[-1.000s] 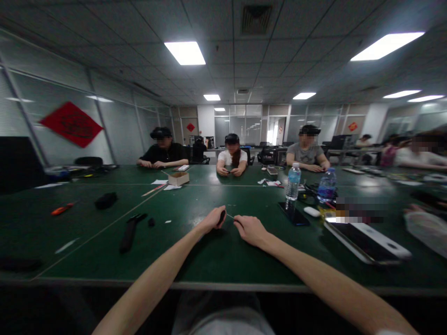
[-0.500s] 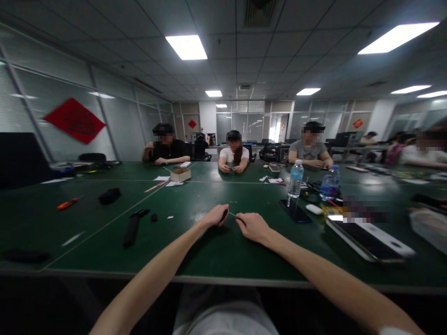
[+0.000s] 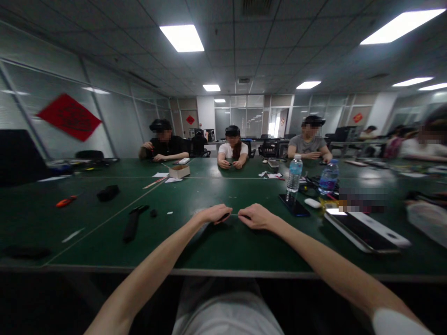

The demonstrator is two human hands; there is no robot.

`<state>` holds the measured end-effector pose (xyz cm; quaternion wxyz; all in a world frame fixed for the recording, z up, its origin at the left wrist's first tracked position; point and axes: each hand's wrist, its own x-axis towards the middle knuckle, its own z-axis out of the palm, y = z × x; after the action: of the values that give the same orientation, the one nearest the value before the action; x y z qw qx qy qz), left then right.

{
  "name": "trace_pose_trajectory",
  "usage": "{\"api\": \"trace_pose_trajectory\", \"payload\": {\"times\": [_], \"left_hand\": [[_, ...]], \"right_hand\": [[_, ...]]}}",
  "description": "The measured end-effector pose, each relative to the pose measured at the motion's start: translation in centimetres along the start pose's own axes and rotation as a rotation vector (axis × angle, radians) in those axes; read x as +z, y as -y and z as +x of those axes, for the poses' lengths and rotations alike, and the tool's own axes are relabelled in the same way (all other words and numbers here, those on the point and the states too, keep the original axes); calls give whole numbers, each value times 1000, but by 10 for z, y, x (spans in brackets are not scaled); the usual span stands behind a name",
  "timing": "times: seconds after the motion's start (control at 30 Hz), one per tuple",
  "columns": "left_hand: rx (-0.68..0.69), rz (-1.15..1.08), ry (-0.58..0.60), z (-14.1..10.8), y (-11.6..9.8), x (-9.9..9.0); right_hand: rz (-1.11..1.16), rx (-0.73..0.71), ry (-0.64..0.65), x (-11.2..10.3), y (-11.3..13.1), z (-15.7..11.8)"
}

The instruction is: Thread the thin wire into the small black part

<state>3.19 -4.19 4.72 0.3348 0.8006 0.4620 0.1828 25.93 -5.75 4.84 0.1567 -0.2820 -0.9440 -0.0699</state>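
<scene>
My left hand [image 3: 217,214] is closed around a dark-handled tool [image 3: 225,216] just above the green table. A thin pale shaft runs from that handle toward my right hand [image 3: 256,217], whose fingers are curled in. The shaft's far end meets the right fingertips, and whether they pinch it or something small there is hidden. Both hands are close together, backs up, with a narrow gap between them. Most of the handle is covered by the left fingers.
Left of my hands lie a black hammer-shaped object [image 3: 132,223], a black block [image 3: 108,193] and an orange-handled tool [image 3: 66,201]. To the right are a phone [image 3: 294,205], water bottles [image 3: 295,174] and a white box [image 3: 366,230]. Several people sit across the table.
The view has tipped slightly downward. My left hand has turned a little flatter, and the thin shaft between my hands is now nearly level instead of sloping down to the right.
</scene>
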Motion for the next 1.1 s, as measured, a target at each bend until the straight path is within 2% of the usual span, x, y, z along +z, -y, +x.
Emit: {"api": "trace_pose_trajectory", "payload": {"times": [0.1,0.2,0.3,0.4,0.57,0.63,0.7,0.8,0.93,1.0,1.1], "left_hand": [[34,17,75,4,2,0],[40,24,44,8,5,0],[4,21,-37,14,9,0],[-20,53,-191,20,13,-1],[-89,25,-494,26,28,-11],[-135,-10,-544,25,33,-16],[-150,-25,-577,21,36,-21],[-143,-27,-614,16,36,-25],[-135,-9,-631,14,33,-25],[-129,-8,-628,15,33,-24],[-128,-28,-629,16,35,-22]], "right_hand": [[-35,-19,-7,0,-7,2],[-52,-36,-16,-2,-12,2],[-64,-62,-5,-3,-12,1],[-70,-52,5,-1,-11,4],[-104,236,-124,2,-16,9],[-97,337,-157,3,-21,8],[-62,375,-159,4,-23,5],[35,337,-171,6,-17,4],[161,176,-193,8,8,10],[188,99,-159,10,25,14],[176,62,-80,14,46,20]]}}
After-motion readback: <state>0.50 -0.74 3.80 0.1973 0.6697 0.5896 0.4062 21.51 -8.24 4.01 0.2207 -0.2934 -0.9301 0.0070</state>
